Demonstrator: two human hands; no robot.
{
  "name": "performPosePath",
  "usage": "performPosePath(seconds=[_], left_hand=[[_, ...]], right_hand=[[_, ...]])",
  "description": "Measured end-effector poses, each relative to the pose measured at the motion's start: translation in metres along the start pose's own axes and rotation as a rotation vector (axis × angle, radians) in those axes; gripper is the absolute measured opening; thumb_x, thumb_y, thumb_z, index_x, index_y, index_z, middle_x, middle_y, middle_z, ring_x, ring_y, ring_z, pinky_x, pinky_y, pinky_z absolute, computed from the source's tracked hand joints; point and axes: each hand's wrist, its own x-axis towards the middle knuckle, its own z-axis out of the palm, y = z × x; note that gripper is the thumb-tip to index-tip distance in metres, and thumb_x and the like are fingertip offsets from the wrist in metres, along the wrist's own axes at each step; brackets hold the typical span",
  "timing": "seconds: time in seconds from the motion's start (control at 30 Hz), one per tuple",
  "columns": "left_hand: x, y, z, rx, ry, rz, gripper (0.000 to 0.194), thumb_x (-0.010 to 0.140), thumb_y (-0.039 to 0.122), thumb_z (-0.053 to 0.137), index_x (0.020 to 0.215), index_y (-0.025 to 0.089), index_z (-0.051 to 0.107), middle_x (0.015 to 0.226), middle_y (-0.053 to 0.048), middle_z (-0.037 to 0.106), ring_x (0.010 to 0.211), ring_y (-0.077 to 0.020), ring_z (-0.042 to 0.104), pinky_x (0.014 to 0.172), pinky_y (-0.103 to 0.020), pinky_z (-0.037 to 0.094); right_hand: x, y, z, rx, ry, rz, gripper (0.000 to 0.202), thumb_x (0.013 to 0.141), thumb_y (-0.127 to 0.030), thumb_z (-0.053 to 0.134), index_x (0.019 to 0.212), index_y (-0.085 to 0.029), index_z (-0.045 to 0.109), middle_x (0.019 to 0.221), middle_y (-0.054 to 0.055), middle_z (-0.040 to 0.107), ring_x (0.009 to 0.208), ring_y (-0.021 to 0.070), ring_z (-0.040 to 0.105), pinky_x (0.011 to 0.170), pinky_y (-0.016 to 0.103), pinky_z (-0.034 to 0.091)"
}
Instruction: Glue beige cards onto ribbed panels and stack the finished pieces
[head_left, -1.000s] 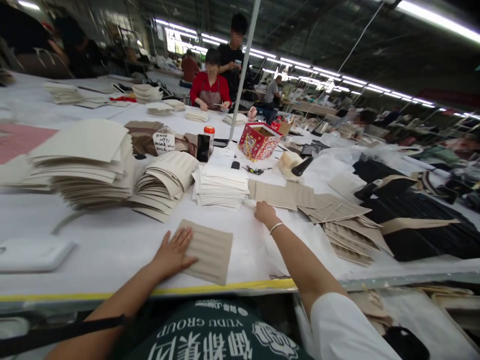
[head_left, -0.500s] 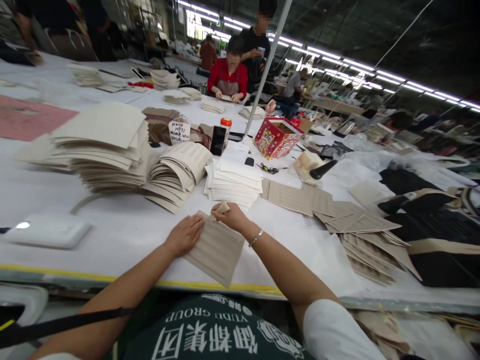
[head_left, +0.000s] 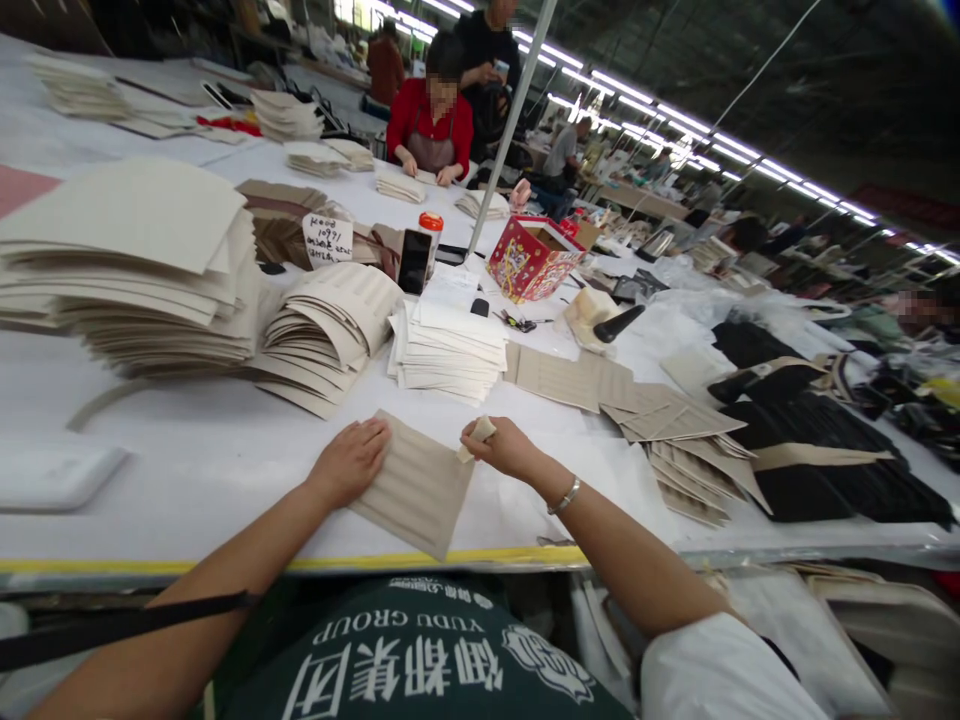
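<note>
A beige panel (head_left: pixel 421 485) with faint ridges lies flat on the table in front of me. My left hand (head_left: pixel 351 460) rests on its left edge, fingers laid out flat. A small cream pad (head_left: pixel 481 432), perhaps sponge or folded cloth, is pinched in my right hand (head_left: pixel 504 447). The pad is at the panel's upper right corner and seems to touch it. Beyond the panel stands a stack of white sheets (head_left: pixel 450 350). To its left is a curved stack of beige panels (head_left: pixel 330 325).
A tall stack of pale panels (head_left: pixel 150 270) stands at left, near a white device (head_left: pixel 56 475). More beige panels (head_left: pixel 686 455) lie overlapped at right, beside black pieces (head_left: pixel 840 460). Behind are a phone (head_left: pixel 414 262), a red box (head_left: pixel 529 258), a pole (head_left: pixel 514 130) and a co-worker (head_left: pixel 431 120).
My right hand has moved right with the pad, from the panel's top edge to its upper right corner. My left hand stays on the panel. The view has shifted right.
</note>
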Motion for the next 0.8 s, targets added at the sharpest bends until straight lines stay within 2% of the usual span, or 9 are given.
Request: performPosePath(seconds=[0.17,0.27,0.4,0.53,0.63,0.73,0.8], left_hand=[[-0.001,0.001,-0.001,0.028,0.055,0.021,0.041,0.088,0.029,0.031,0.119,0.017,0.055,0.128,-0.008,0.054,0.119,-0.0219,0.048,0.101,-0.040,0.034],[-0.001,0.001,-0.001,0.030,0.064,0.021,0.040,0.088,0.029,0.032,0.119,0.017,0.055,0.127,-0.008,0.055,0.118,-0.0220,0.049,0.101,-0.040,0.035],[-0.001,0.001,-0.001,0.022,0.061,0.014,0.040,0.088,0.030,0.033,0.119,0.018,0.055,0.127,-0.008,0.054,0.118,-0.0218,0.048,0.101,-0.040,0.034],[-0.001,0.000,0.001,0.019,0.065,0.003,0.040,0.088,0.031,0.033,0.119,0.019,0.055,0.128,-0.007,0.054,0.119,-0.0210,0.048,0.102,-0.039,0.034],[-0.002,-0.001,0.003,0.026,0.069,0.003,0.040,0.088,0.031,0.034,0.119,0.018,0.055,0.128,-0.007,0.054,0.119,-0.0213,0.047,0.102,-0.039,0.033],[-0.002,-0.001,0.003,0.036,0.057,0.011,0.040,0.089,0.031,0.034,0.120,0.017,0.055,0.129,-0.007,0.053,0.120,-0.0216,0.046,0.102,-0.039,0.034],[-0.002,-0.001,0.002,0.030,0.051,0.015,0.040,0.089,0.031,0.034,0.120,0.018,0.054,0.129,-0.006,0.053,0.120,-0.0218,0.046,0.102,-0.040,0.034]], right_hand=[[0.046,-0.021,0.028,0.036,0.133,0.065,0.014,0.079,-0.019,0.051,0.076,-0.015,0.063,0.058,0.000,0.063,0.055,0.0108,0.060,0.060,0.019,0.044],[0.053,-0.023,0.032,0.106,0.172,0.125,0.016,0.079,-0.020,0.048,0.073,-0.015,0.062,0.052,0.000,0.061,0.051,0.0109,0.060,0.058,0.019,0.045],[0.046,-0.013,0.034,0.219,0.220,0.165,0.016,0.081,-0.023,0.047,0.076,-0.017,0.061,0.052,-0.001,0.063,0.055,0.0114,0.063,0.059,0.018,0.047],[0.028,-0.006,0.035,0.191,0.202,0.217,0.015,0.080,-0.022,0.047,0.073,-0.017,0.060,0.051,-0.001,0.062,0.056,0.0120,0.062,0.059,0.018,0.046],[0.007,-0.001,0.024,0.125,0.181,0.232,0.016,0.080,-0.021,0.047,0.069,-0.018,0.059,0.052,0.000,0.062,0.057,0.0122,0.061,0.059,0.019,0.044],[-0.003,0.001,0.013,0.070,0.128,0.181,0.016,0.080,-0.021,0.049,0.070,-0.017,0.061,0.057,0.000,0.063,0.057,0.0119,0.060,0.059,0.020,0.043],[0.006,-0.004,0.013,0.085,0.086,0.082,0.014,0.080,-0.024,0.051,0.077,-0.018,0.064,0.063,0.000,0.064,0.060,0.0118,0.059,0.062,0.020,0.042]])
